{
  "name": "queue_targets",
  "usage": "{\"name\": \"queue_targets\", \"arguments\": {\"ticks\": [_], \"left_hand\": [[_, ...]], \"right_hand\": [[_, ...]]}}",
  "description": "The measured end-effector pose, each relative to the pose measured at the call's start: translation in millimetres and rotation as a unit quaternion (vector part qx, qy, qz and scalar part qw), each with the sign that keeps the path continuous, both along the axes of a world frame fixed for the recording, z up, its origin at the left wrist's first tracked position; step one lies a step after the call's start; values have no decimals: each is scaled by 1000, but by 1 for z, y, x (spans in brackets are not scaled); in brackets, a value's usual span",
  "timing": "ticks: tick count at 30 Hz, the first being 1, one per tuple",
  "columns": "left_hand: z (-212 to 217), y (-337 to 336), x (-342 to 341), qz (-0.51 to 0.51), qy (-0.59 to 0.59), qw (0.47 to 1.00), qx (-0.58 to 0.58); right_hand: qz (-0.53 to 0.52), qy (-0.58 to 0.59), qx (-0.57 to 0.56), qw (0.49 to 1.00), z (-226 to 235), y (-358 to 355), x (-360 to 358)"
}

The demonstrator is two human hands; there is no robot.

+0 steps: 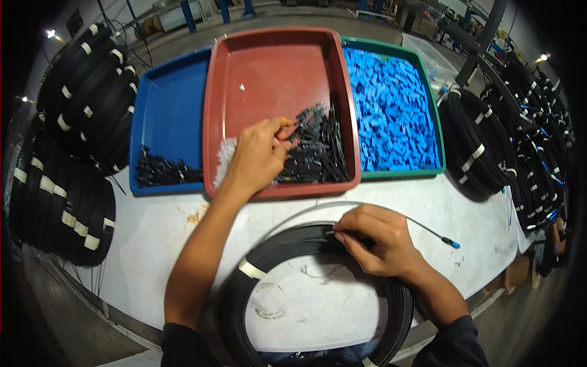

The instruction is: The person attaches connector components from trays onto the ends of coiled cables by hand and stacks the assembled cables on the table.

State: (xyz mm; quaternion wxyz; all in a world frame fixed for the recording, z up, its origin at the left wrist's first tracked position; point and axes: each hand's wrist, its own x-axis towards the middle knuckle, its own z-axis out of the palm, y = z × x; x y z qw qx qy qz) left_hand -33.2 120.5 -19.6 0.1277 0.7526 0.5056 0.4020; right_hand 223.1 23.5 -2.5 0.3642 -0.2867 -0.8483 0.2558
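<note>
Left hand, centre of frame, reaching into the red tray, fingertips pinched shut on one small black clip above the clip pile. Right hand, lower centre, fingers closed around the black cable coil on the white surface. Best lifted singly, clear of neighbouring clips, with the coil pinned steady.

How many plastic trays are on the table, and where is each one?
3, side by side: a blue tray left, a red tray in the middle, a green tray right.
</note>
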Motion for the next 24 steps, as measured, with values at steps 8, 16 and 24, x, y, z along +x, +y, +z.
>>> {"name": "queue_targets", "arguments": {"ticks": [8, 16, 24], "left_hand": [[19, -47, 17, -167, -343, 894, -233], [23, -92, 25, -175, -296, 904, -254], [42, -112, 36, -136, -20, 988, -64]], "right_hand": [[-10, 39, 51, 998, -3, -1, 0], [19, 40, 57, 997, 1, -2, -3], [36, 38, 75, 996, -7, 1, 4]]}}
